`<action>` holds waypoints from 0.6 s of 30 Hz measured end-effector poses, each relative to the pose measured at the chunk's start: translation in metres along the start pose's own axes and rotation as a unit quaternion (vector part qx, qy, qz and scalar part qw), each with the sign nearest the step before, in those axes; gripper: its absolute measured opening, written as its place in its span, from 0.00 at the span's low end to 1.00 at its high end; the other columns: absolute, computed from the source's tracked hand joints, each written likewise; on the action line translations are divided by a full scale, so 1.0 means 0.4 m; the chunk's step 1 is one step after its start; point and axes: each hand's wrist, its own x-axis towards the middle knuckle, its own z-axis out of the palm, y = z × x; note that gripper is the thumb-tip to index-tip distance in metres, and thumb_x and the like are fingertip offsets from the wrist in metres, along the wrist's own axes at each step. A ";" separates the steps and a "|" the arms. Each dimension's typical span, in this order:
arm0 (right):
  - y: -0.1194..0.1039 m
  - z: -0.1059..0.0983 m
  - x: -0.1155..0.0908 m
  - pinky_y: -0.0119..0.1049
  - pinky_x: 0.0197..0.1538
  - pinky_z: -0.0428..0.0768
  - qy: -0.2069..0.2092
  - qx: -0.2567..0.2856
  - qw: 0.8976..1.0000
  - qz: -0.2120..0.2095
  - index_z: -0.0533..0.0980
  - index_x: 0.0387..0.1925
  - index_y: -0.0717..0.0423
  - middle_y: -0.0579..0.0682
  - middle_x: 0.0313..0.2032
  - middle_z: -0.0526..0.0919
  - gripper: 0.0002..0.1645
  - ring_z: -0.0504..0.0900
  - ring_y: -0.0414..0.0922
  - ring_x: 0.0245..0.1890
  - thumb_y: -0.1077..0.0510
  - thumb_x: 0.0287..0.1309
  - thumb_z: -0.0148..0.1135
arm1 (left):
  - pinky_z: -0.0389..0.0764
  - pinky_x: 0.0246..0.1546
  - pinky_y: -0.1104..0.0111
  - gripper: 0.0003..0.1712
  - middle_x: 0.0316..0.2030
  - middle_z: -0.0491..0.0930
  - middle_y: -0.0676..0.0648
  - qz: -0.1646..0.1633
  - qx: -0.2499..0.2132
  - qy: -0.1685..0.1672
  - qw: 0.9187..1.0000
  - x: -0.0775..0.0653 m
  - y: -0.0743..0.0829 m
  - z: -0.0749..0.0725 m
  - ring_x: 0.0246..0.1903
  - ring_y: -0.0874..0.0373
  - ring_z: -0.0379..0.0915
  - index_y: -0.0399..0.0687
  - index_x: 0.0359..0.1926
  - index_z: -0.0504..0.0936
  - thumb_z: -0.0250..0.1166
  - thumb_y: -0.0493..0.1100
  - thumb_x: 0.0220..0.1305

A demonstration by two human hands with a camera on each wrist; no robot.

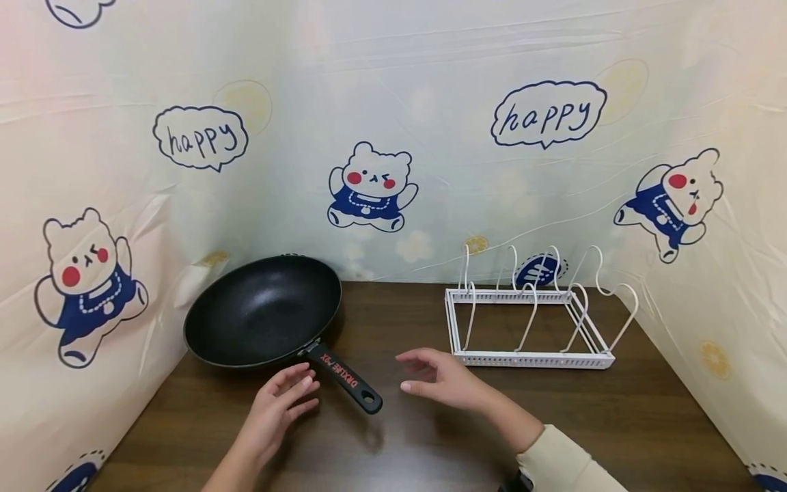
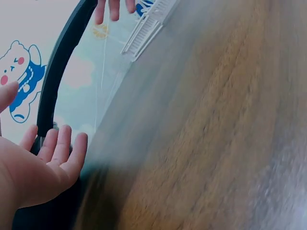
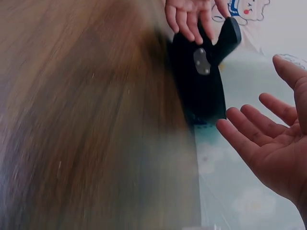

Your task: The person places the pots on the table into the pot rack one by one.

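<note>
A black frying pan [image 1: 261,314] stands on the left of the wooden table, its handle [image 1: 344,377] with red lettering pointing toward the front right. Just left of that handle is my left hand [image 1: 277,410], fingers loosely spread and holding nothing. To the right of the handle's end my right hand [image 1: 445,379] hovers, fingers relaxed and holding nothing. In the left wrist view the handle [image 2: 60,67] rises beyond my left fingers. The right wrist view shows the pan's underside [image 3: 199,91] past my open right palm [image 3: 273,143].
A white wire rack [image 1: 535,359] with several upright curved loops stands at the back right of the table [image 1: 406,451]. A cloth printed with cartoon bears [image 1: 371,188] hangs behind and along both sides.
</note>
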 end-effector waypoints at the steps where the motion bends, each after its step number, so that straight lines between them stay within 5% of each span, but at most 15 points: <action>1: 0.000 0.007 0.006 0.45 0.53 0.80 -0.003 0.008 1.000 0.004 0.74 0.59 0.55 0.52 0.55 0.78 0.25 0.79 0.57 0.52 0.54 0.61 0.67 | 0.78 0.52 0.53 0.30 0.56 0.74 0.39 -0.009 -0.012 -0.001 1.000 0.002 0.000 0.002 0.51 0.50 0.77 0.34 0.66 0.62 0.61 0.40 0.69; 11: -0.019 0.060 0.059 0.37 0.52 0.79 -0.038 0.047 0.998 0.036 0.74 0.58 0.57 0.51 0.55 0.79 0.24 0.79 0.53 0.53 0.57 0.62 0.65 | 0.73 0.57 0.48 0.35 0.55 0.75 0.43 -0.056 -0.134 -0.019 0.989 0.023 -0.010 0.016 0.61 0.42 0.68 0.42 0.71 0.52 0.58 0.41 0.71; 18: -0.022 0.095 0.091 0.32 0.51 0.78 -0.057 0.096 0.993 0.043 0.73 0.60 0.61 0.57 0.57 0.78 0.24 0.80 0.55 0.54 0.59 0.64 0.63 | 0.73 0.57 0.48 0.32 0.51 0.77 0.45 -0.058 -0.183 -0.026 0.981 0.042 -0.021 0.036 0.55 0.46 0.73 0.44 0.69 0.53 0.57 0.38 0.71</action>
